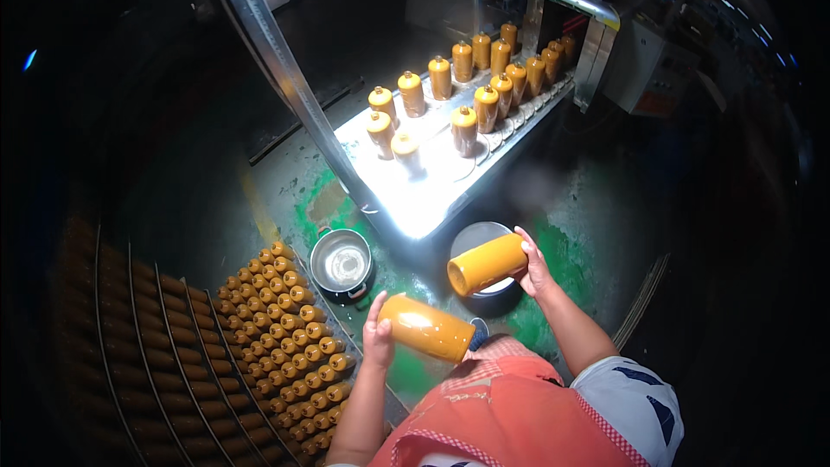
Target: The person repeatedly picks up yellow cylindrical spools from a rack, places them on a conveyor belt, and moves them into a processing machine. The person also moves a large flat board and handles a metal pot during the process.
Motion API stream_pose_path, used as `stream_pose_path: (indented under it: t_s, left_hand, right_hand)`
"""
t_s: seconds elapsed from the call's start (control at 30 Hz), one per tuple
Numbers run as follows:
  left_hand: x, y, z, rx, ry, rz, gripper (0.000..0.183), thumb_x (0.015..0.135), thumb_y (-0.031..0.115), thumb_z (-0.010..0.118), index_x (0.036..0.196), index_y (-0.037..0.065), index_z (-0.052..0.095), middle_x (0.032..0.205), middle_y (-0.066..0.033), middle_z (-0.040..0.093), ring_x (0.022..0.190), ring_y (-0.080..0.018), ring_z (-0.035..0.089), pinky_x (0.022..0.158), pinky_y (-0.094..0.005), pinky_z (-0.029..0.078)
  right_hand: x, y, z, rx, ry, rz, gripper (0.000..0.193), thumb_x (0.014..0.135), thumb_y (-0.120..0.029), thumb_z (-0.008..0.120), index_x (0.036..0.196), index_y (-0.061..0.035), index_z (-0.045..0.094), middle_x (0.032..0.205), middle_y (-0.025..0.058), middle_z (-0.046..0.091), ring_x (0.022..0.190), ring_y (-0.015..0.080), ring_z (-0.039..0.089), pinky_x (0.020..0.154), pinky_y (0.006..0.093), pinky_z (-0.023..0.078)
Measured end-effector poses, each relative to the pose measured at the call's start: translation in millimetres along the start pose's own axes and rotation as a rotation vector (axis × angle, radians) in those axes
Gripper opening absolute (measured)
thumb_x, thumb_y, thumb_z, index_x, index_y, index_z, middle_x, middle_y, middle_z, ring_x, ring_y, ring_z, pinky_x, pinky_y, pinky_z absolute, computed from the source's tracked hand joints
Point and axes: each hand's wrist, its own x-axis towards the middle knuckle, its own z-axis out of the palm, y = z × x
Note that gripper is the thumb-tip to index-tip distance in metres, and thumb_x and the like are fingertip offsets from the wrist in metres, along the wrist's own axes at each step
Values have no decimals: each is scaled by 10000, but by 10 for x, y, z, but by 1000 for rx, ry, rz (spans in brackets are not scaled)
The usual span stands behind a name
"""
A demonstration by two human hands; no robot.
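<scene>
Stacked bottles [316, 329]: Row upon row of glossy amber bottles crowds the lower left, packed close together.
Metal pot [340, 261]: A round, two-handled vessel sits on the green-stained floor, just beside the stacked rows.
Left hand [378, 337]: A worker's fingers curl around the left end of a bottle, gripping it firmly.
Left bottle [426, 329]: Held aloft in front of the worker, it leans lengthwise, right end lower, light glinting off its side.
Lit table [437, 199]: Under harsh glare, standing bottles [464, 131] run in loose lines toward a metal arch [572, 2].
Basin [474, 235]: A round vessel rests on the floor near the table, partly hidden by the second bottle.
Right bottle [487, 265]: Raised apart from its twin, it points its flat round end left.
Apron [484, 415]: Coral cloth with checked trim covers the worker's front.
Right hand [533, 268]: Thumb and fingers clasp the second bottle's right end.
Sleeve [635, 402]: White fabric bears dark leaf shapes.
</scene>
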Motion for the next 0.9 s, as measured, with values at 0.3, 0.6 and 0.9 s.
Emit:
stream_pose_path:
  t_s: [0.3,0.6,0.9]
  left_hand:
    - [1872,-1110,1084,-749,-45,-678,378,973,441,526,1231,190,644,1178,-152,654,1112,-347,610,862,-467,569]
    - [3017,-1703,1255,-795,-46,-982,337,991,397,497,1229,167,560,1203,-67,591,1147,-266,561,948,-400,484]
    - [3520,-1120,2180,-1267,-254,-1259,102,926,121,579,976,40,615,932,-58,637,808,-183,666,624,-288,592]
  right_hand:
    - [987,206,-1073,669,-131,353,526,969,-462,497,1220,-9,587,1170,218,623,1043,381,634,859,406,585]
    - [1596,-186,-1217,1245,-25,572,630,920,-522,507,1302,-24,554,1189,226,606,1022,421,622,803,499,605]
    - [1830,-287,-919,1215,-79,349,566,932,-476,499,1242,-13,599,1150,219,648,969,402,667,781,443,625]
